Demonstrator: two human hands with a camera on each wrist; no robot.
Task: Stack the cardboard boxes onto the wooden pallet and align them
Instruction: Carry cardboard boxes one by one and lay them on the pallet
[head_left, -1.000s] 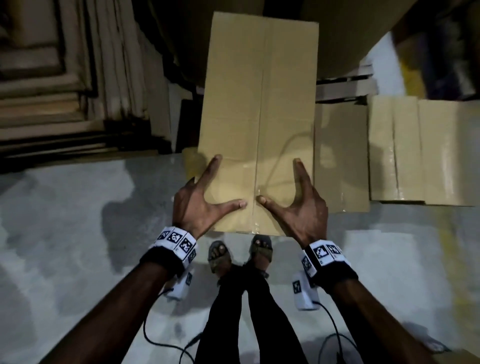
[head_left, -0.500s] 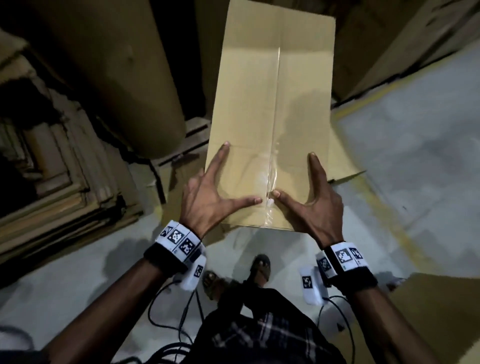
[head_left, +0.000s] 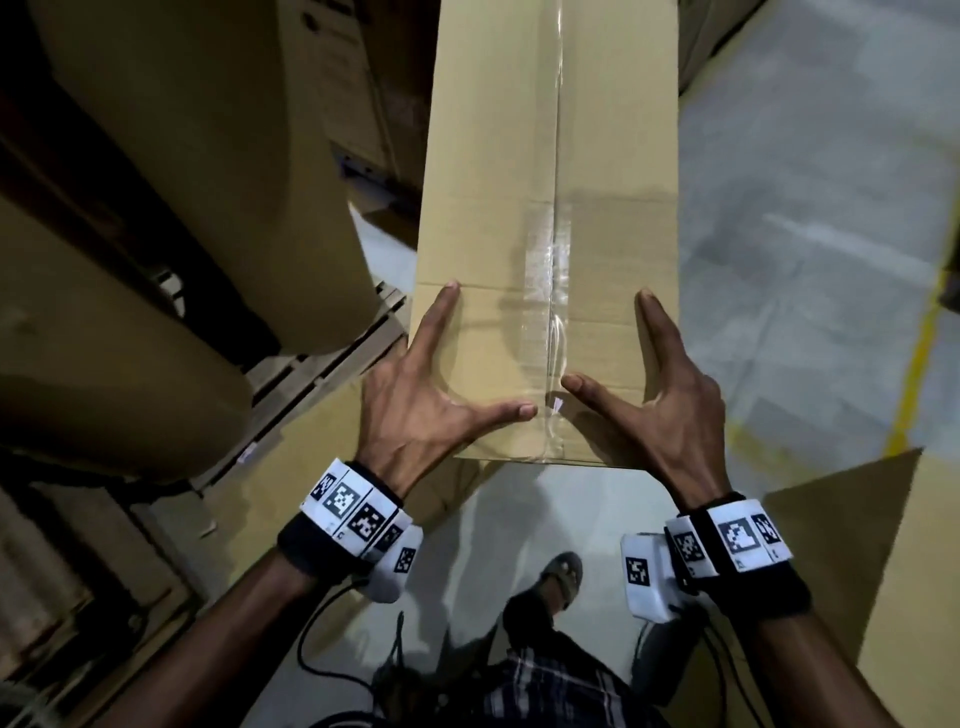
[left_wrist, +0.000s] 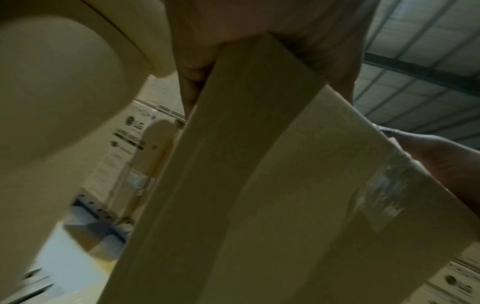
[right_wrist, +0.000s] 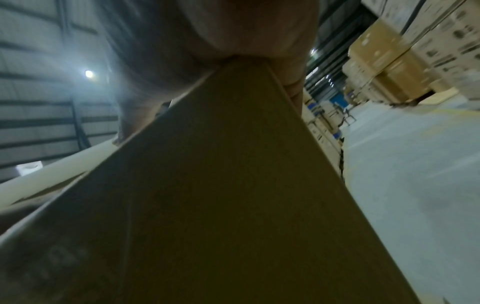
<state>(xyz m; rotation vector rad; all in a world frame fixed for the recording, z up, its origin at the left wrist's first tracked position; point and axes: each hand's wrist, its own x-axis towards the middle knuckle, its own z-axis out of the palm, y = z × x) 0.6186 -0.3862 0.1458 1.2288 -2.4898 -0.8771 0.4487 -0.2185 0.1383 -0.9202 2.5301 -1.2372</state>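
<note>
In the head view a long cardboard box (head_left: 550, 208) with a taped centre seam is held up lengthwise in front of me. My left hand (head_left: 415, 405) grips its near left corner, thumb and forefinger spread on top. My right hand (head_left: 670, 410) grips the near right corner the same way. In the left wrist view fingers (left_wrist: 192, 82) wrap the box (left_wrist: 259, 205) edge. The right wrist view shows fingers (right_wrist: 293, 82) clamped on the box (right_wrist: 221, 205) side. Slats of a wooden pallet (head_left: 311, 374) show below, left of the box.
Large brown paper rolls (head_left: 182, 156) lie close on the left over the pallet. A flat cardboard sheet (head_left: 311, 467) lies beneath my left hand. Another cardboard box (head_left: 883, 545) sits low right. Grey floor with a yellow line (head_left: 914, 364) spreads right. My feet (head_left: 561, 571) stand below.
Both hands keep the same grip on the box. My view has swung: the boxes on the floor at right have left view, the rolls now fill the left and open floor the right.
</note>
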